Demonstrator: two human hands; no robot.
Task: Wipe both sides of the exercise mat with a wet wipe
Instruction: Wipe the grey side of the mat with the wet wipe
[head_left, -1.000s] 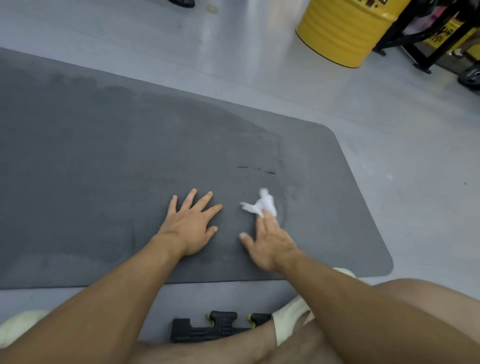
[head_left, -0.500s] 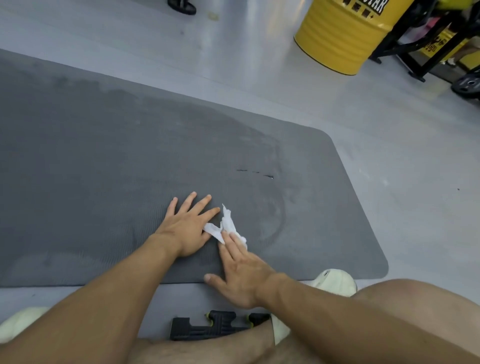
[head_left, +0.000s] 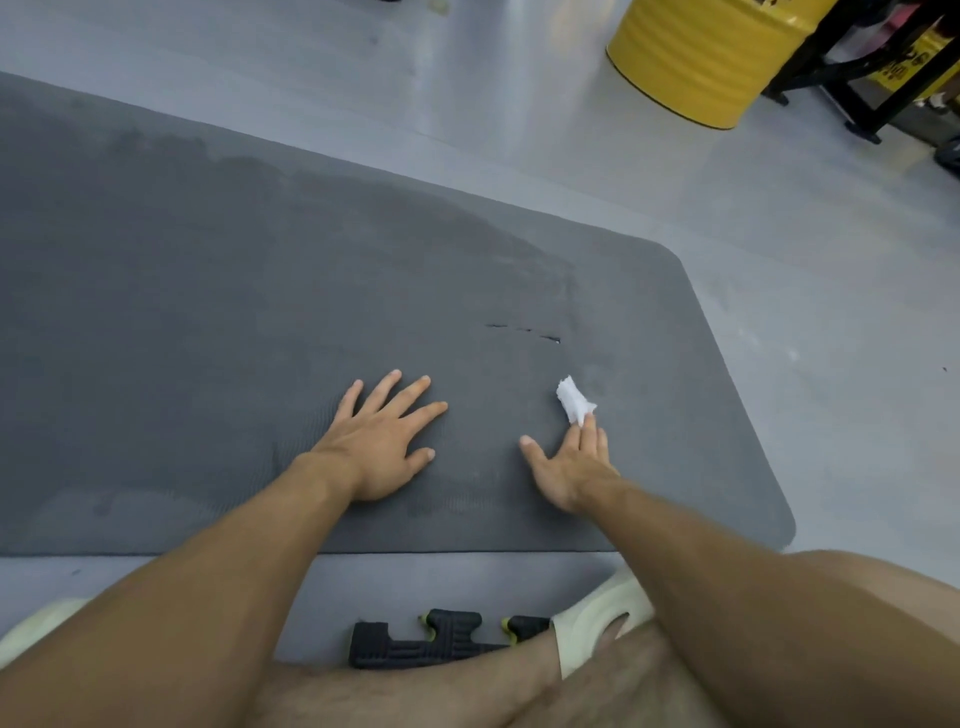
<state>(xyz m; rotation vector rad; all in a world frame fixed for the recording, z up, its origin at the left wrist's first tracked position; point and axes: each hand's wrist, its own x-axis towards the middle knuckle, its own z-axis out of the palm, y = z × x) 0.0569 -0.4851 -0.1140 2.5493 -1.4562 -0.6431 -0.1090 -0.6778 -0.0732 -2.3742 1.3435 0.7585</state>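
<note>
One dark grey exercise mat (head_left: 208, 312) lies flat on the floor (head_left: 519, 130), blotched with darker damp patches, with a small tear near its right end. The left hand (head_left: 379, 441) rests flat on it, fingers spread; the right hand (head_left: 569, 467), fingers straight, presses a crumpled white wet wipe (head_left: 574, 400) onto it.

— Can you read anything from where you're kneeling?

— No, nothing legible. The yellow drum (head_left: 696, 67) ahead of me on the right has black lettering at its top, but the edge of my view cuts it down to a few strokes.

— And beyond the drum?

— A yellow sign (head_left: 909, 65) with black characters stands behind the black rack (head_left: 857, 111). The rack's bars cross it, and the marks are too blurred for me to make out.
</note>
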